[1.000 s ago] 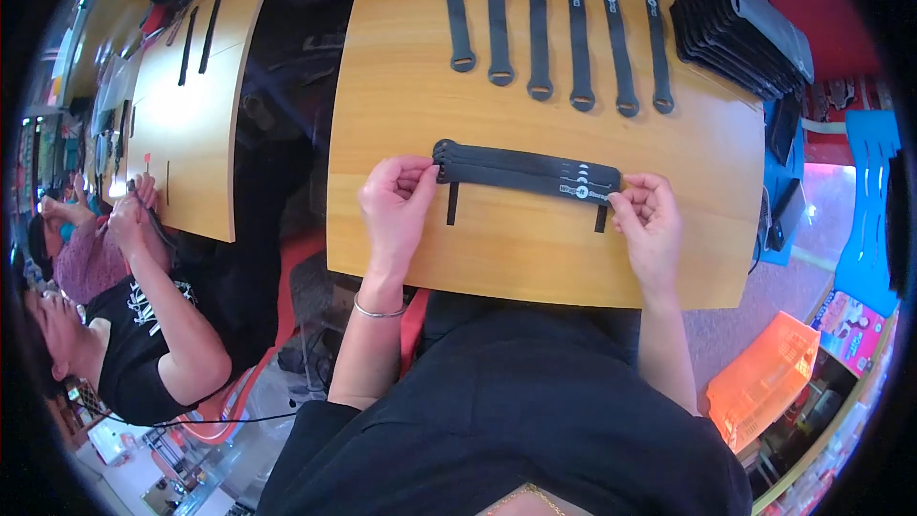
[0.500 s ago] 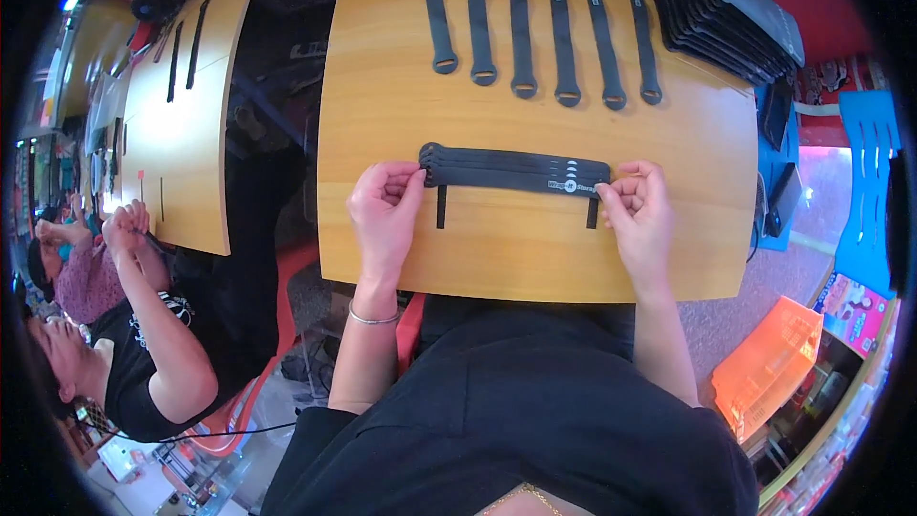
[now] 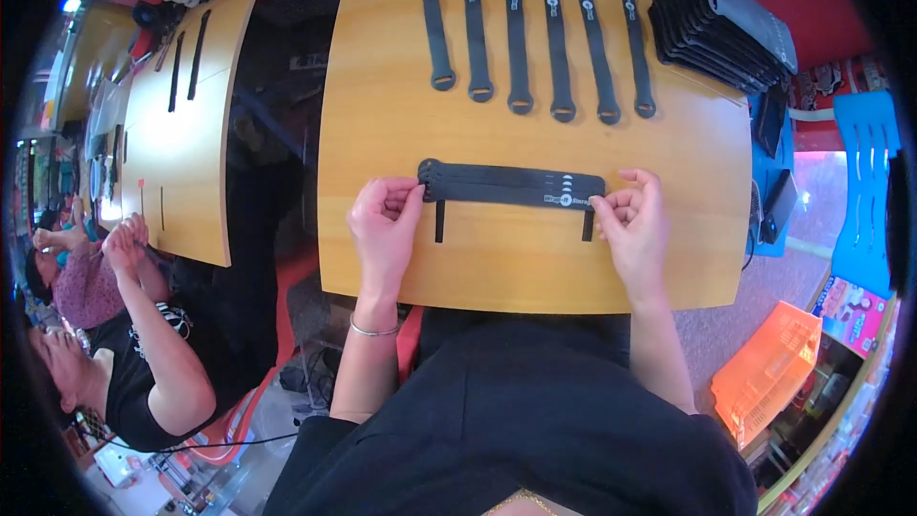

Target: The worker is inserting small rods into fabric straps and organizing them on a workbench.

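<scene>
Several black hook-and-loop straps (image 3: pixel 497 183) lie in an overlapping stack across the near part of the wooden table, their slotted round ends at the left. At that left end my left hand (image 3: pixel 385 213) pinches the stack's edge between thumb and finger. My right hand (image 3: pixel 631 213) pinches the lower corner of the other end, beside the white print. Two narrow black strips (image 3: pixel 439 222) stick out from under the stack toward me, one near each end. Farther back, several single straps (image 3: pixel 517 43) are laid out in a row, slotted ends toward me.
A tall pile of black flat packs (image 3: pixel 716 24) stands at the table's (image 3: pixel 535 272) far right corner. Past the right edge are a blue chair (image 3: pixel 863 196) and an orange crate (image 3: pixel 767 373). At the left a co-worker (image 3: pixel 158 363) sits by another table (image 3: pixel 196 162) with black strips.
The view has tilted slightly, so the table and straps sit a little lower in the picture. Both hands keep their pinch on the stack's ends.
</scene>
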`<state>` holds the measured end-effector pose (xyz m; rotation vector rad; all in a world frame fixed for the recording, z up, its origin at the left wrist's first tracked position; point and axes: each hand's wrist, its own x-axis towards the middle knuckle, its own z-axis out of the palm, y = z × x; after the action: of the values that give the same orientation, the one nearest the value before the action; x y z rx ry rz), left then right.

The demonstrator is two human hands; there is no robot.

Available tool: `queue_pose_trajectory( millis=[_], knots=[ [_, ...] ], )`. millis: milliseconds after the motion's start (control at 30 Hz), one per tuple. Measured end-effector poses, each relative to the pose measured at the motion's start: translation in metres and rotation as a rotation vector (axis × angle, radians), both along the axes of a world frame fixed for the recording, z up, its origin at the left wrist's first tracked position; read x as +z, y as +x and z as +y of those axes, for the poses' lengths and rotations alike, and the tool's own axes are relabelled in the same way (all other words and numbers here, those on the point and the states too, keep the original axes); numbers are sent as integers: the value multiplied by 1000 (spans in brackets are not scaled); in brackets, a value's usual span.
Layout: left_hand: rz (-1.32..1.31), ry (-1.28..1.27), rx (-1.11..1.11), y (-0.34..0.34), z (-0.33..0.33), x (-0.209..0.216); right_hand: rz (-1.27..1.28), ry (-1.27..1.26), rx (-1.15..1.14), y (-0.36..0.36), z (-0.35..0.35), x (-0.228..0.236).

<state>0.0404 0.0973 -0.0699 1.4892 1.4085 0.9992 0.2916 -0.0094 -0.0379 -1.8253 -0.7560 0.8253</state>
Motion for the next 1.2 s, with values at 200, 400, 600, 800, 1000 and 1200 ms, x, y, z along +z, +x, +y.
queue_pose_trajectory(
  millis=[200, 400, 600, 800, 1000, 1200],
  knots=[
    [10, 7, 2, 0, -2, 2, -42, 4, 5, 0, -2, -4],
    [13, 27, 4, 1, -1, 2, -82, 0, 14, -2, -1, -1],
    [-4, 41, 5, 1, -2, 2, -112, 16, 3, -4, -2, 0],
    [83, 72, -4, 3, -4, 9, -197, 8, 20, -5, -4, -1],
    [57, 107, 0, 2, -5, 7, -172, 28, 34, -4, -4, -1],
    [79, 126, -19, 2, -5, 7, -210, 13, 63, -1, -6, -3]
  ],
)
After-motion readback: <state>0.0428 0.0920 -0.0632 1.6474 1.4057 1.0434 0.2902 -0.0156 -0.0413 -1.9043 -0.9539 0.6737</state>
